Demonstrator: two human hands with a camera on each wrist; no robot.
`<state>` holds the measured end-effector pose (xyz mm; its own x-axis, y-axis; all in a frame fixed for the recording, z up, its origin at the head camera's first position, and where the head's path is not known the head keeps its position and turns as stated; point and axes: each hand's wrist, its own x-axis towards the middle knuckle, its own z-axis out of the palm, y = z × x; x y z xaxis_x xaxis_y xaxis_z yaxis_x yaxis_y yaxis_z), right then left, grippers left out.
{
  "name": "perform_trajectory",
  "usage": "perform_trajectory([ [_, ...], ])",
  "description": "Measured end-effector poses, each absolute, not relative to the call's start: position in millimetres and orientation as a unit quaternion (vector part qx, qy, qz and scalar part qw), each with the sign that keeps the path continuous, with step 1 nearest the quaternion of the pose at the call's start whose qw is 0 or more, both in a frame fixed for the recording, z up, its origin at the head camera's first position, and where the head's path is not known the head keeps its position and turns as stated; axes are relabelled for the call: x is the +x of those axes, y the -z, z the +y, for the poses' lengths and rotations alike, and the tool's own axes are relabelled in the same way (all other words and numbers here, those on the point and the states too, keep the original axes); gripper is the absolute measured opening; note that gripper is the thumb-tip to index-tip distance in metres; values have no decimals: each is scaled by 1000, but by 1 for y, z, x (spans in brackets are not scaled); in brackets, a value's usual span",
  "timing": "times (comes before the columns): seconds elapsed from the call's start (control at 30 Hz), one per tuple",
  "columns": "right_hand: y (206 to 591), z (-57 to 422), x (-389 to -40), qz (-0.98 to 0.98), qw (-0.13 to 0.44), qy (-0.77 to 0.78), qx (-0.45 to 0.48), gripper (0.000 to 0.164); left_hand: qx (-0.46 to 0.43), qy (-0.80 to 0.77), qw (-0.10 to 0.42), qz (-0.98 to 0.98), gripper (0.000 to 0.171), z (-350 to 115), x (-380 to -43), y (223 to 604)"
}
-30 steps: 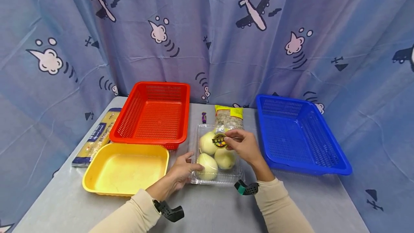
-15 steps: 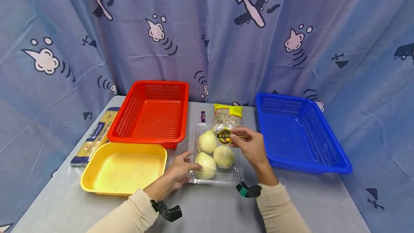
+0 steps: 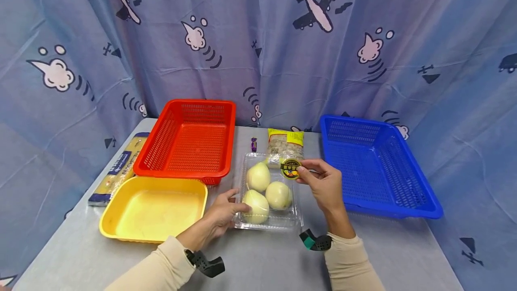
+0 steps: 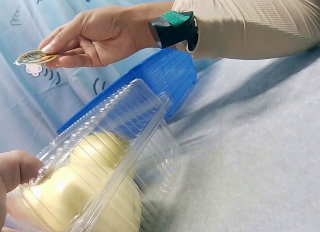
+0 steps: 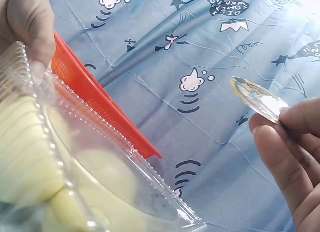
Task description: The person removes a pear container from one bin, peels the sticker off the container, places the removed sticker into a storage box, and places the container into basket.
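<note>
A clear plastic clamshell box (image 3: 269, 220) with pale yellow-green fruits (image 3: 278, 195) inside lies in the middle of the table. My left hand (image 3: 221, 212) grips its left side, the thumb on the lid; the other fingers are partly hidden. Above the box's upper right part, my right hand (image 3: 325, 183) pinches a round black and yellow sticker (image 3: 290, 168) between thumb and fingers. In the left wrist view the sticker (image 4: 36, 57) appears raised and apart from the lid. The right wrist view shows that sticker (image 5: 257, 99) nearly edge-on at the fingertips.
A red basket (image 3: 137, 165) and a yellow tray (image 3: 106, 223) stand to the left, beside a long noodle-like pack (image 3: 117, 172). A blue basket (image 3: 434, 208) stands right. Behind the box are a yellow-topped bag (image 3: 286, 140) and a purple wrapped candy (image 3: 253, 144). A curtain hangs behind.
My right hand has moved to the right with the sticker, from over the fruits towards the box's right edge. My left hand keeps its hold on the box.
</note>
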<state>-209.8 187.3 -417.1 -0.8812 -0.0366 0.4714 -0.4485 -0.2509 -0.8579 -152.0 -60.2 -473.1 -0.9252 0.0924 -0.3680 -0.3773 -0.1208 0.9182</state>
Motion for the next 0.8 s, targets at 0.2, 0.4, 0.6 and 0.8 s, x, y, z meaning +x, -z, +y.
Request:
perform_trajectory([
  [0.2, 417, 192, -210, -596, 137, -766, 197, 21, -114, -739, 156, 645, 85, -60, -152, 473],
  [0.4, 416, 194, -208, -587, 146, -769, 206, 22, -115, -737, 150, 649, 84, -61, -150, 472],
  [0.6, 414, 196, -205, -586, 148, -769, 207, 22, -110, -732, 141, 657, 83, -63, -146, 468],
  [0.8, 413, 196, -205, -591, 150, -766, 203, 20, -100, -738, 119, 657, 83, -70, -143, 459],
])
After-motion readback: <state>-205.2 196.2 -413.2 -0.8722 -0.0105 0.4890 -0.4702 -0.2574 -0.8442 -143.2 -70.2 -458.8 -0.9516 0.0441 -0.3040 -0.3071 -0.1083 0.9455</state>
